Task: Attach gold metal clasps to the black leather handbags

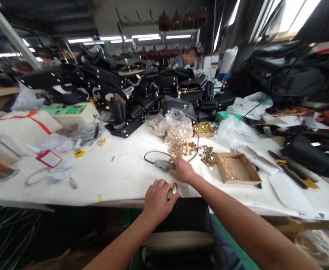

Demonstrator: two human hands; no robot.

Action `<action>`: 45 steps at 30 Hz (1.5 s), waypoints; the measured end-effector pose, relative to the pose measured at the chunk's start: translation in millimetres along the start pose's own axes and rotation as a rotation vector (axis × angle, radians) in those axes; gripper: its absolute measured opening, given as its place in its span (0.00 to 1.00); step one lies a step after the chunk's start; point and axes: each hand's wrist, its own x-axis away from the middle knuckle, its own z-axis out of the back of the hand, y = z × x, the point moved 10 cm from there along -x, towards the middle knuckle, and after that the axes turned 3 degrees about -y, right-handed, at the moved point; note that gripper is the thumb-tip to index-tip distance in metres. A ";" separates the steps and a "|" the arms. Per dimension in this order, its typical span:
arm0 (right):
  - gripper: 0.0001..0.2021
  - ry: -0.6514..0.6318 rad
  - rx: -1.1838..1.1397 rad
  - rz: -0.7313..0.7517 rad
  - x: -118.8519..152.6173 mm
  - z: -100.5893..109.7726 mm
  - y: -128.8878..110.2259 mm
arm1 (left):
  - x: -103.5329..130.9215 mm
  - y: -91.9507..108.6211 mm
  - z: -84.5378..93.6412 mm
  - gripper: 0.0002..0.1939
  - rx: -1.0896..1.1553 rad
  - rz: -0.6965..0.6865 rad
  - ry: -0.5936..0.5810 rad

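My left hand point(159, 198) is at the table's front edge, its thumb and fingers closed around a small piece with a gold metal part point(175, 188). Below it a black bag point(184, 213) lies across my lap, its upper part against the table edge. Farther forward and to the right, my right hand point(181, 169) has its fingers on the right end of a grey corded tool point(163, 165) lying on the white table. Gold metal pieces point(183, 149) are heaped just beyond that hand.
A cardboard tray point(246, 168) of small gold parts stands right of my right hand. Dark metal pieces point(208, 156) lie beside it. Yellow-handled pliers point(291, 170) are farther right. Black bags point(130, 125) are piled behind, and a person point(185, 58) is in the background.
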 end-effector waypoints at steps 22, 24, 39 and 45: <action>0.13 0.156 -0.384 0.101 147.4 30.3 -10.5 | 35.0 9.8 23.3 0.06 0.634 0.067 0.039; 0.12 0.151 -0.387 0.137 153.9 37.3 -22.5 | 44.9 17.4 33.6 0.05 0.625 0.050 0.063; 0.09 0.157 -0.632 0.551 216.7 74.3 -79.9 | 110.5 81.7 99.3 0.02 0.278 -0.255 0.356; 0.10 0.213 -0.575 0.603 232.8 85.9 -85.9 | 117.6 97.5 107.5 0.03 0.205 -0.324 0.386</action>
